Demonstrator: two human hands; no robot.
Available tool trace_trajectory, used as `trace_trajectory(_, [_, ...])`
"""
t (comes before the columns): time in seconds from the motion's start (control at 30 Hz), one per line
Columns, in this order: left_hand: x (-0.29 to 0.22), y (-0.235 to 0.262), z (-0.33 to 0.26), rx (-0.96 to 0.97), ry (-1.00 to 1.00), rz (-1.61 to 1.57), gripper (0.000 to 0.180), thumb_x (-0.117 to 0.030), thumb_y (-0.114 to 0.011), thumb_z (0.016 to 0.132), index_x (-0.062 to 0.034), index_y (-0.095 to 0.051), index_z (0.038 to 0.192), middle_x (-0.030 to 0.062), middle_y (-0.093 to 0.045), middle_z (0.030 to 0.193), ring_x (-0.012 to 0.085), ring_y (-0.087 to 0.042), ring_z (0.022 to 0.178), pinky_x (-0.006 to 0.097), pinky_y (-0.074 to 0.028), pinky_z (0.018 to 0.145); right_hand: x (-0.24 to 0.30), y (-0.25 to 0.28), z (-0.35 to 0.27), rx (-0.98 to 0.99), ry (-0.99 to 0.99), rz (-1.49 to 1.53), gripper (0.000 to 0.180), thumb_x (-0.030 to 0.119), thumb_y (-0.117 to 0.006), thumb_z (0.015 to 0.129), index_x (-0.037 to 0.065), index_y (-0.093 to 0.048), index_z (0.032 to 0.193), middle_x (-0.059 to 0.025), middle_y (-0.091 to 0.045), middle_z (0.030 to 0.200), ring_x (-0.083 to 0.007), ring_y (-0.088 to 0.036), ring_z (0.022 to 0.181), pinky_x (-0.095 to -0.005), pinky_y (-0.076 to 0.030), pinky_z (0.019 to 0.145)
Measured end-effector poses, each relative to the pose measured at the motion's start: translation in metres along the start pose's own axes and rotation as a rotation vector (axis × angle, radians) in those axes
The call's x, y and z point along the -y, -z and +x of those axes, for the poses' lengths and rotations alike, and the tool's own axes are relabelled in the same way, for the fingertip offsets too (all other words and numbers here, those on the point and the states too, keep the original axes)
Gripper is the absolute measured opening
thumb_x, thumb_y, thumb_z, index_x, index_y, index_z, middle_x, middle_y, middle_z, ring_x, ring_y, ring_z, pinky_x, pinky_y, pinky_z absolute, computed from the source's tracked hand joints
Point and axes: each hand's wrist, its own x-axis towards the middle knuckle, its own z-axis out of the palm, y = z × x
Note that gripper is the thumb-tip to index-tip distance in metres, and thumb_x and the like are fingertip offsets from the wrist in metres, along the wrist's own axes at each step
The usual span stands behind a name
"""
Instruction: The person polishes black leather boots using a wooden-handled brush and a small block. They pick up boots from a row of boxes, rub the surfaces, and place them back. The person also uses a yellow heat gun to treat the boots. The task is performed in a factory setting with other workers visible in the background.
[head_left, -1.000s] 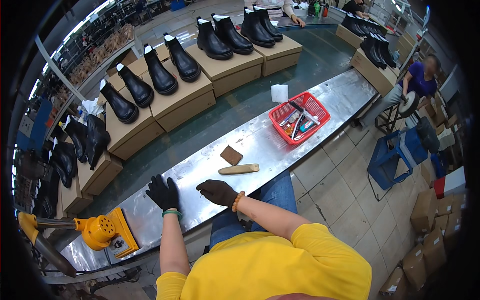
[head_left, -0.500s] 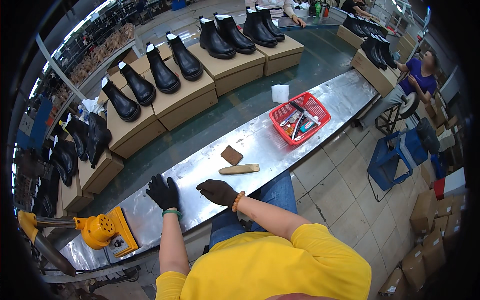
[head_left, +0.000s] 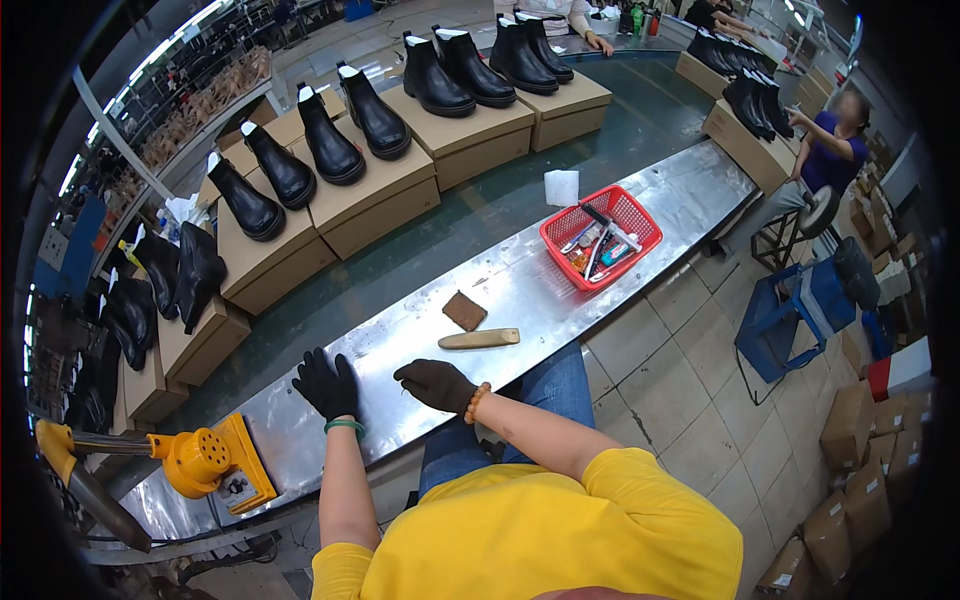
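My left hand (head_left: 326, 384), in a black glove, lies on the metal tabletop (head_left: 392, 350) with its fingers spread, holding nothing. To its right my right hand (head_left: 435, 386), in a dark brown glove, rests at the table's near edge. Its fingers are loosely curled in, and nothing shows in them. Just beyond the right hand lies a pale tan, flat tool (head_left: 479, 339) with a tapered end. A rough brown square pad (head_left: 464, 311) sits behind that tool. Neither hand touches the tool or the pad.
Black ankle boots (head_left: 430, 78) stand on cardboard boxes (head_left: 375, 205) along the green conveyor (head_left: 480, 190). A red basket (head_left: 601, 238) of small tools and a white block (head_left: 562, 187) are farther right. At left is a yellow machine (head_left: 203, 462). A co-worker in purple (head_left: 835, 150) sits by a blue stand (head_left: 790, 315).
The boxes with boots have shifted slightly to the right along the conveyor. The co-worker in purple has raised an arm toward the boots. My hands have stayed in place.
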Motion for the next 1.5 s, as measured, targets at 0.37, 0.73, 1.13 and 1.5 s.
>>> trace_trajectory(0.37, [-0.0001,0.0020,0.0007,0.033,0.010,0.002,0.050,-0.040,-0.051,0.087,-0.0081,-0.053,0.125,0.0145,-0.049,0.134,0.0351,-0.043,0.124,0.054,-0.023,0.106,-0.0023,-0.0020,-0.0001,-0.008,0.033,-0.015,0.018,0.015,-0.057,0.084,0.008,-0.061,0.100,-0.0108,-0.062,0.092,-0.0289,-0.059,0.087,-0.0385,-0.049,0.077])
trace_trajectory(0.73, [-0.0015,0.0043,0.0011,0.035,0.018,-0.014,0.050,-0.040,-0.051,0.087,-0.0083,-0.053,0.125,0.0152,-0.049,0.134,0.0360,-0.042,0.125,0.054,-0.023,0.107,-0.0027,-0.0027,-0.0008,-0.026,0.039,0.006,0.018,0.014,-0.057,0.083,0.008,-0.061,0.100,-0.0109,-0.062,0.092,-0.0292,-0.060,0.086,-0.0385,-0.049,0.077])
trace_trajectory(1.13, [-0.0014,0.0052,0.0018,0.029,0.007,-0.003,0.050,-0.041,-0.050,0.087,-0.0083,-0.054,0.125,0.0150,-0.050,0.132,0.0357,-0.044,0.123,0.055,-0.024,0.106,-0.0019,-0.0018,0.0001,-0.020,0.037,-0.001,0.018,0.013,-0.057,0.083,0.008,-0.061,0.100,-0.0111,-0.062,0.092,-0.0295,-0.060,0.086,-0.0384,-0.049,0.077])
trace_trajectory(1.5, [0.0011,0.0038,0.0011,0.036,0.013,-0.001,0.050,-0.041,-0.050,0.087,-0.0089,-0.053,0.126,0.0147,-0.049,0.134,0.0354,-0.043,0.124,0.054,-0.023,0.106,-0.0030,-0.0050,-0.0006,-0.019,0.018,0.019,0.018,0.014,-0.057,0.083,0.008,-0.062,0.100,-0.0107,-0.062,0.092,-0.0296,-0.060,0.087,-0.0385,-0.049,0.077])
